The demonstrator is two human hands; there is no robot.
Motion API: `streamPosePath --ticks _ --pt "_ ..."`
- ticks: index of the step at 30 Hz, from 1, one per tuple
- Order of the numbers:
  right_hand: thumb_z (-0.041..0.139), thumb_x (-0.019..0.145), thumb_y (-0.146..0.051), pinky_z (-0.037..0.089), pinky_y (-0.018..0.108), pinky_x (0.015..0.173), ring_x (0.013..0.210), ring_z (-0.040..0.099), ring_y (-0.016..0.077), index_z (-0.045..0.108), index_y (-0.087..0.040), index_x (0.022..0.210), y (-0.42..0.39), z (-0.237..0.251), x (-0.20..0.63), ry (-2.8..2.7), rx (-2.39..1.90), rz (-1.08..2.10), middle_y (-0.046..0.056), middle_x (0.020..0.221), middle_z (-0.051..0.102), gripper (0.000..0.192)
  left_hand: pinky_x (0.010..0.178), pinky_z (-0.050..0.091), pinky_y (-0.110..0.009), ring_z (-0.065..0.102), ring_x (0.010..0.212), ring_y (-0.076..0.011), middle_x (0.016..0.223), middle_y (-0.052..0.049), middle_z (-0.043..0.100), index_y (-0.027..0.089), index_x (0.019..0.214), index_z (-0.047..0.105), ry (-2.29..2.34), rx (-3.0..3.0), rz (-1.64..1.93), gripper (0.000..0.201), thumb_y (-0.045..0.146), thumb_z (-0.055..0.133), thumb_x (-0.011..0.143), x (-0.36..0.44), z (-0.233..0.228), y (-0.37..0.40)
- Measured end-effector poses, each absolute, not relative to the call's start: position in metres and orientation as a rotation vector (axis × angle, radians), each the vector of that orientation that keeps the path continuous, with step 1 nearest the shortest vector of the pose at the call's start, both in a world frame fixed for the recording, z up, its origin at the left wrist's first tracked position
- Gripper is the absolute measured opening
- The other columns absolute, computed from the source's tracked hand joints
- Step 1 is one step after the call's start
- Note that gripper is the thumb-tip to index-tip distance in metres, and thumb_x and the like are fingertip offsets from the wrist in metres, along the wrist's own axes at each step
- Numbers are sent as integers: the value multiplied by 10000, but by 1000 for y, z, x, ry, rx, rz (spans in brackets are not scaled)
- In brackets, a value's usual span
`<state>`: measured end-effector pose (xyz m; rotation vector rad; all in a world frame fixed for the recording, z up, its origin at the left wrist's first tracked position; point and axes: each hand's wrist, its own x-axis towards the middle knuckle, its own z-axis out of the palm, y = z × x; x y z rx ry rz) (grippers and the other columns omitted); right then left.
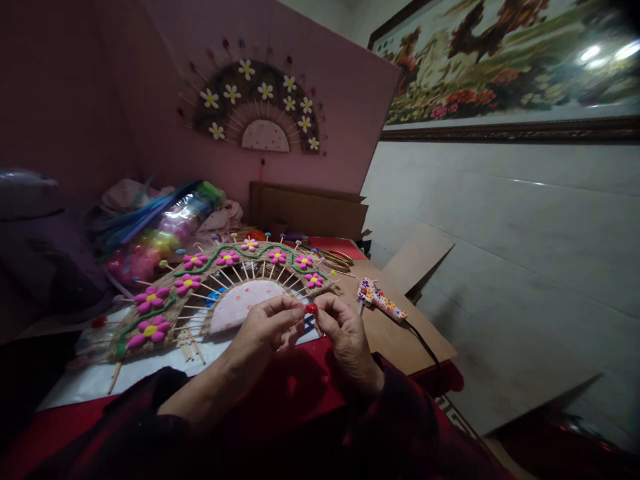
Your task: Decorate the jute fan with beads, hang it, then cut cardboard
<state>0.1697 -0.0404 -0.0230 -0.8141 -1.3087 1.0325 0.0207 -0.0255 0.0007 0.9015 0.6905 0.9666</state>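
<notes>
My left hand and my right hand meet fingertip to fingertip. Between them they pinch a small shiny red piece, too small to name surely. Just behind my hands lies a half-round fan of sticks and twine, with pink flowers, a green wavy cord and coloured beads at the stick ends. Its inner half-circle is covered in pale dotted cloth. A few loose sticks lie by its lower edge. Right of my right hand rests a flower-patterned glue gun with a black cord.
Scissors lie behind the fan near a red sheet. Wrapped colourful craft supplies are heaped at the back left. A second fan with white flowers is on the pink board. Brown cardboard covers the table's right side, beside the tiled wall.
</notes>
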Motion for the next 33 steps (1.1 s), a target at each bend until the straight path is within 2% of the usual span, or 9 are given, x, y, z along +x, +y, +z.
streamPosePath --ticks 13,18,23,26,33 --pt "575 841 -336 334 223 577 624 388 98 541 -198 823 -39 -25 170 -1387 -804 979 -30 735 449 143 373 178 -175 350 354 -37 480 33 507 152 646 544 709 1020 956 293 365 745 650 20 -2 -25" --pt "591 831 -318 366 224 600 646 424 98 556 -197 817 -41 -22 168 -1370 -789 987 -24 754 476 127 387 179 -174 337 373 -35 464 48 465 148 625 528 697 996 954 256 316 716 669 19 0 -25" --pt "579 846 -303 424 247 671 722 513 116 606 -206 933 -43 -22 166 -1372 -798 971 3 836 569 133 395 188 -170 338 387 -32 491 46 480 146 638 516 706 923 956 257 294 727 631 18 2 -26" --pt "598 838 -295 442 265 708 784 551 139 633 -198 902 -44 -24 166 -1413 -807 950 21 868 601 121 402 197 -167 348 401 -31 494 53 463 144 641 513 702 908 963 263 287 732 623 18 4 -27" --pt "606 837 -301 431 258 670 728 534 130 624 -191 855 -44 -25 166 -1423 -832 942 9 806 583 113 394 145 -183 301 379 -31 454 57 427 151 612 497 730 933 933 257 297 709 622 19 4 -26"
